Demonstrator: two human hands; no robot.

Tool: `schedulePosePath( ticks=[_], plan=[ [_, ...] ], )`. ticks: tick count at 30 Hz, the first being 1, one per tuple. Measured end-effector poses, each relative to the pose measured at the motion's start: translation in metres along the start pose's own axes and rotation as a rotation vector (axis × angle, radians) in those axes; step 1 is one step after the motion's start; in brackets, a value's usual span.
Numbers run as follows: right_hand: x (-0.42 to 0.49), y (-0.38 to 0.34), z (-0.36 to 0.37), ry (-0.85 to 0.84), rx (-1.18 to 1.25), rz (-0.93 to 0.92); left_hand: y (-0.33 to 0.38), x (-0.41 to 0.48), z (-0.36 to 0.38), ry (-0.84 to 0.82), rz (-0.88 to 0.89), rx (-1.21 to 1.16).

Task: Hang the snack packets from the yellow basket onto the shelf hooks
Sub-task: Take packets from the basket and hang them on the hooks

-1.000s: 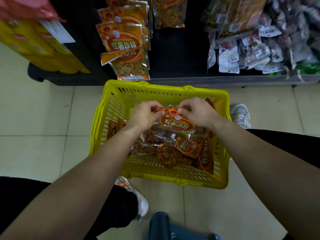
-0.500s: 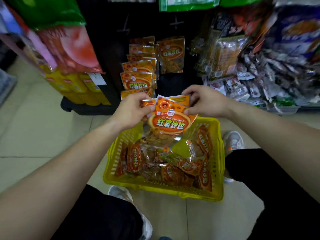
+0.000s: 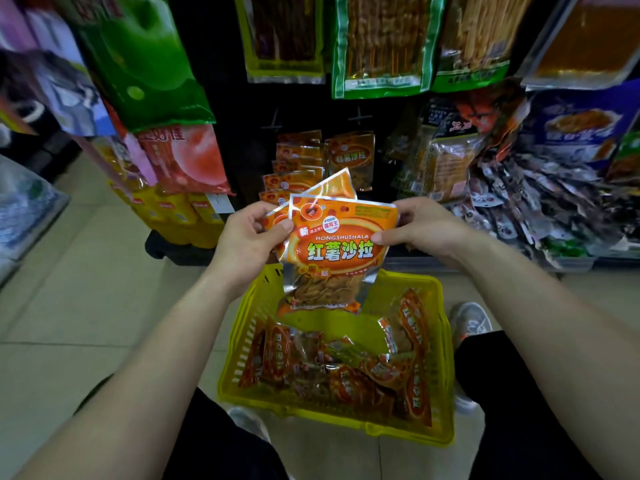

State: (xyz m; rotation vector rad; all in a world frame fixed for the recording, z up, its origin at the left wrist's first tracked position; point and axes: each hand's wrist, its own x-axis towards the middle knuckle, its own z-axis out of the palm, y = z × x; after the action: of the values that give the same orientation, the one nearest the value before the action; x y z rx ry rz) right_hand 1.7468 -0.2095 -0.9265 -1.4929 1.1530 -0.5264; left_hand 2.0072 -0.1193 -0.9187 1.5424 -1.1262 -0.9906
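Closest in, the yellow basket [image 3: 239, 344] sits on the tiled floor [image 3: 86, 306] between the person's knees, with a heap of orange snack packets [image 3: 346, 379] lying in it. Just above its far rim both hands hold up a little fan of the same stuff. The left hand [image 3: 247, 237] pinches the left edges, while the right hand [image 3: 422, 226] pinches the front packet [image 3: 339, 251] by its upper right corner. Further back, matching hung packets [image 3: 351, 157] dangle on the dark shelf [image 3: 225, 81], with green bags [image 3: 381, 46] above.
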Motion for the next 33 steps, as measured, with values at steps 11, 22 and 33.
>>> schedulePosePath(
  ticks=[11, 22, 33],
  plan=[
    [0.019, -0.004, -0.027, 0.327, 0.257, -0.271, -0.014, 0.026, -0.021, 0.143, 0.036, -0.008],
    [0.022, 0.004, -0.006, 0.198, 0.200, -0.210, -0.005, 0.021, 0.005, 0.002, 0.017, -0.037],
    [0.033, 0.011, 0.025, 0.303, 0.147, -0.113, -0.002, 0.016, 0.035, -0.038, -0.037, -0.093]
  ],
)
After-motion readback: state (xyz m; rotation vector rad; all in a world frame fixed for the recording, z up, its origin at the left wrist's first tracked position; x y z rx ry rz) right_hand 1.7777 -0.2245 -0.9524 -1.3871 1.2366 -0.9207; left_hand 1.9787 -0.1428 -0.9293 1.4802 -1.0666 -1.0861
